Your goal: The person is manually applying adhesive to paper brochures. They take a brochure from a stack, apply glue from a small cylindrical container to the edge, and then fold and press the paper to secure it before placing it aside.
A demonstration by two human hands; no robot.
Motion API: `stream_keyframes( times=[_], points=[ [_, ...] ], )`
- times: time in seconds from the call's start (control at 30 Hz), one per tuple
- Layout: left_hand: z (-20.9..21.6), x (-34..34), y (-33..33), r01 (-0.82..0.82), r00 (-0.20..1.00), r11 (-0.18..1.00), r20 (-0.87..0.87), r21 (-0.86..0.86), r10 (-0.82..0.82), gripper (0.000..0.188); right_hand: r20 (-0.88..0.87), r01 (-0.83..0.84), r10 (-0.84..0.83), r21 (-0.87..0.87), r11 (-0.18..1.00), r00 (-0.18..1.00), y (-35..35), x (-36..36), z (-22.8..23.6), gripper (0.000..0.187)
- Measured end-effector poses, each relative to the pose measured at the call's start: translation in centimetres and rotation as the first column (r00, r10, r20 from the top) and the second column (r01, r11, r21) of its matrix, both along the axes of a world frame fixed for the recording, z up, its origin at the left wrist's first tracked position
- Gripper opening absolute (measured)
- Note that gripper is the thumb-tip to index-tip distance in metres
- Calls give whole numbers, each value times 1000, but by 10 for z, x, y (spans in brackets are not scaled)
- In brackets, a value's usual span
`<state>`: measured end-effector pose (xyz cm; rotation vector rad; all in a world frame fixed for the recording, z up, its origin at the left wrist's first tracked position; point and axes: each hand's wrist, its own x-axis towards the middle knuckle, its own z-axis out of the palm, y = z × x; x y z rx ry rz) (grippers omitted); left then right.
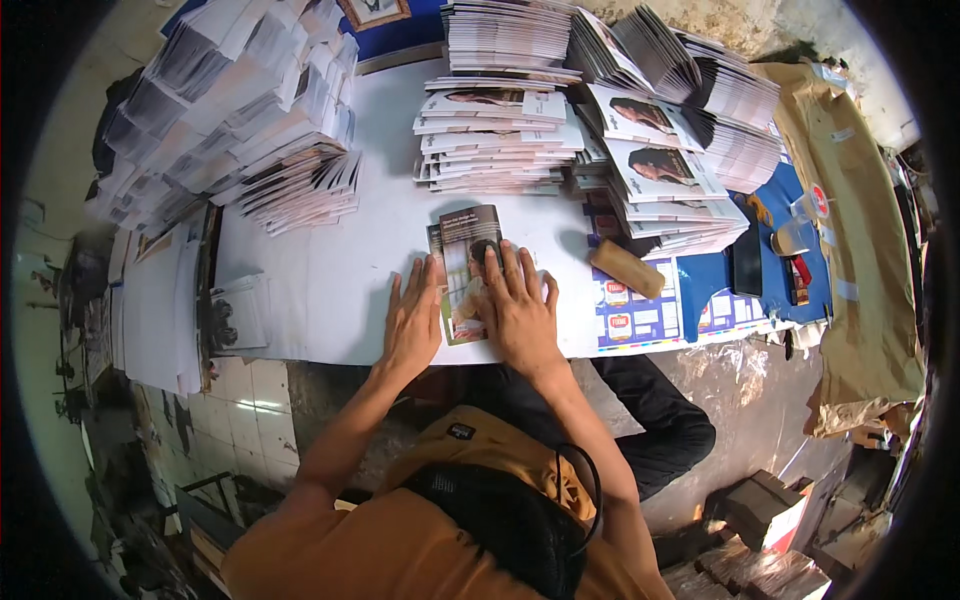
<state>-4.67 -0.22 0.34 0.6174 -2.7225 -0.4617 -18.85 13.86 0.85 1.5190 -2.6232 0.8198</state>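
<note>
A narrow folded brochure [465, 275] with a brown top and a photo on its front lies on the white tabletop, close to the front edge. Along its left side rests my left hand [411, 318], fingers stretched out and pointing away from me. My right hand [523, 312] lies flat with spread fingers over the brochure's right edge, covering part of the photo. Neither hand grips anything. Just beyond the brochure stands a stack of similar folded brochures [495, 150].
Tall piles of folded sheets [225, 100] rise at the far left, and more brochure stacks [665, 170] at the back right. A tan block [627, 268] sits right of my hands. Farther right are a dark phone-like slab [746, 260], a clear cup [793, 238] and brown wrapping paper [850, 220].
</note>
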Motion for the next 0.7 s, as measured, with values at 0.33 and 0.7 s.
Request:
stream_keyframes(
  times=[0.33, 0.7],
  points=[
    [5, 0, 2, -2, 1000, 1000, 10, 1, 2, 59, -68, -32, 32, 12, 999, 997, -5, 4, 3, 61],
    [1, 3, 1, 3, 999, 1000, -39, 21, -3, 57, -104, -34, 34, 0, 999, 994, -5, 3, 3, 59]
  ],
)
